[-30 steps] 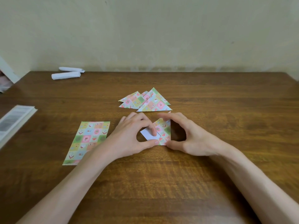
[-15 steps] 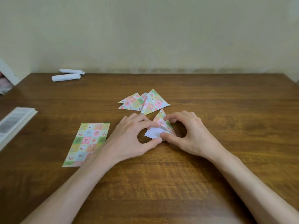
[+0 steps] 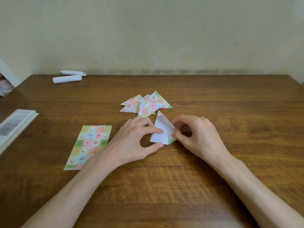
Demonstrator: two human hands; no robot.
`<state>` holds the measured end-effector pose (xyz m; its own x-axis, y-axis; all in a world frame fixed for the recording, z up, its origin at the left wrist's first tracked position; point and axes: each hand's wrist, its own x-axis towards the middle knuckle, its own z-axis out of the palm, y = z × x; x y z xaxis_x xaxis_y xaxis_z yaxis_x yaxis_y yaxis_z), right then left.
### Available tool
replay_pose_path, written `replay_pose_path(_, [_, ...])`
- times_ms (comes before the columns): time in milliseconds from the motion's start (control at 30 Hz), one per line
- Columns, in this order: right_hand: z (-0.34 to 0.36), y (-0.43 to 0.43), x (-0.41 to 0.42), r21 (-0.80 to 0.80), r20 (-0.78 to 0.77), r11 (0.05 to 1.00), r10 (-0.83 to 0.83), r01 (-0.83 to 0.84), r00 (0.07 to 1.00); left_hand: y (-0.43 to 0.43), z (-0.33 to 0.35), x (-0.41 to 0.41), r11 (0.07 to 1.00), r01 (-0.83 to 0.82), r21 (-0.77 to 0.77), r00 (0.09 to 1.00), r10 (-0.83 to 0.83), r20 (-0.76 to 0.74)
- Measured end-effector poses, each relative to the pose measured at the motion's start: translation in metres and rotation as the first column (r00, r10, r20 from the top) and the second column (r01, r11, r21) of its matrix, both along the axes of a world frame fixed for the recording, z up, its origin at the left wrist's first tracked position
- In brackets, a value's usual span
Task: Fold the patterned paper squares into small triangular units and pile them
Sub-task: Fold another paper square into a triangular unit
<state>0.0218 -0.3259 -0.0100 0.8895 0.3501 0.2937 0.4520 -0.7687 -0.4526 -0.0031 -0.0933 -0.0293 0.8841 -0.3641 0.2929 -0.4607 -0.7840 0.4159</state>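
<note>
Near the middle of the table (image 3: pixel 230 178), the half-folded paper (image 3: pixel 162 129) lies white side up. The left hand (image 3: pixel 131 139) grips it, with the curled forefinger on top and the thumb at its near edge. The right hand (image 3: pixel 197 134) pinches its right corner. Just behind it, toward the far edge, lies the pile of triangular units (image 3: pixel 146 104). A flat patterned sheet (image 3: pixel 89 145) lies toward the left edge.

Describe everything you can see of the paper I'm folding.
The half-folded paper shows mostly its white underside, with pastel checked print at its far tip and right corner. Creased into a pointed shape, it rests on the wooden table, tip towards the pile of triangles. The left hand holds it, forefinger on the white face; the right hand pinches its right edge.
</note>
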Motion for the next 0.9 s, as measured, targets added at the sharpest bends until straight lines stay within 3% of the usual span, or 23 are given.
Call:
replay_pose_path(100, [0.004, 0.001, -0.004, -0.037, 0.004, 0.998, -0.058, 0.058, 0.998, 0.001, -0.001, 0.001, 0.999, 0.021, -0.027, 1.000, -0.020, 0.011])
replay_pose_path(267, [0.008, 0.001, -0.004, 0.029, -0.134, 0.997, -0.065, 0.070, 0.989, 0.002, 0.002, 0.004, 0.995, 0.094, -0.040, 0.996, -0.094, 0.009])
replay_pose_path(400, [0.015, -0.007, 0.002, 0.221, -0.357, 0.975, 0.081, 0.001, 0.930, 0.003, 0.002, 0.003, 0.989, 0.133, -0.062, 0.991, -0.133, 0.015])
replay_pose_path(500, [0.018, -0.014, 0.003, 0.293, -0.436, 0.953, 0.206, -0.078, 0.876, 0.001, 0.001, 0.002, 0.981, 0.175, -0.078, 0.983, -0.171, 0.060])
replay_pose_path(767, [0.016, -0.016, 0.007, 0.300, -0.275, 0.948, 0.192, -0.106, 0.942, -0.002, 0.004, 0.000, 0.984, 0.175, -0.012, 0.918, -0.159, 0.364])
replay_pose_path(900, [0.012, -0.012, 0.003, 0.290, -0.181, 0.947, 0.199, -0.141, 0.963, -0.002, 0.008, -0.001, 0.984, 0.180, -0.010, 0.906, -0.162, 0.391])
